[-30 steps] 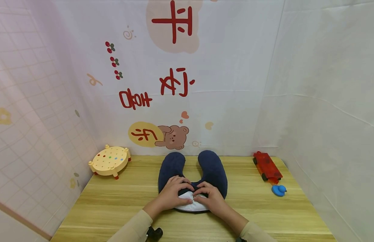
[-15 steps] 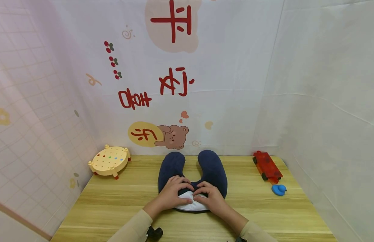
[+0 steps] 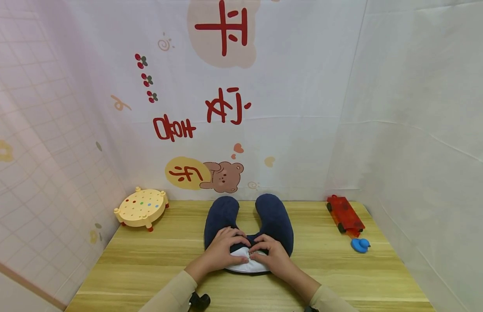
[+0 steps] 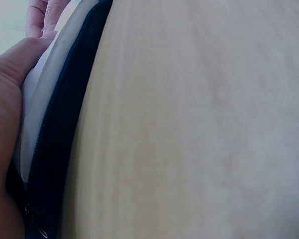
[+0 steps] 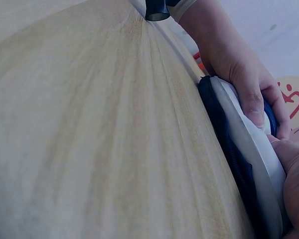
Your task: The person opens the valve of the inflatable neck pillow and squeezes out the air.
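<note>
Head view showed a wooden table (image 3: 155, 268) closed in by white cloth walls on the left, far and right sides, so that only the near edge stood free. A navy U-shaped neck pillow (image 3: 274, 216) lay at the middle of the table, its two arms pointing to the far wall and nearly reaching it, its curved base near the person. Bare wood lay open to the left and right of the pillow and along the near edge. The left hand (image 3: 222, 251) and the right hand (image 3: 272, 255) rested side by side on the base, fingers curled and pinching the white inner cushion (image 3: 247, 265) where it bulged out of the navy cover; the fingertips of both hands almost met at the middle. Against the pictures a second and half a second before, nothing had moved: hands, pillow and toys kept the same places. The cover looked soft and plush, the white filling smooth and rounded. In the left wrist view the left hand (image 4: 10, 99) pressed on the white cushion (image 4: 45, 84), and the dark cover's edge (image 4: 65, 149) ran along the pale grained wood. The right wrist view showed the same seam, white above navy. A round yellow toy stool (image 3: 141, 207) with coloured dots stood in the far left corner, well apart from the pillow. A red translucent toy car (image 3: 344, 214) lay at the far right, with a small blue duck (image 3: 360, 245) just beside its near end.
</note>
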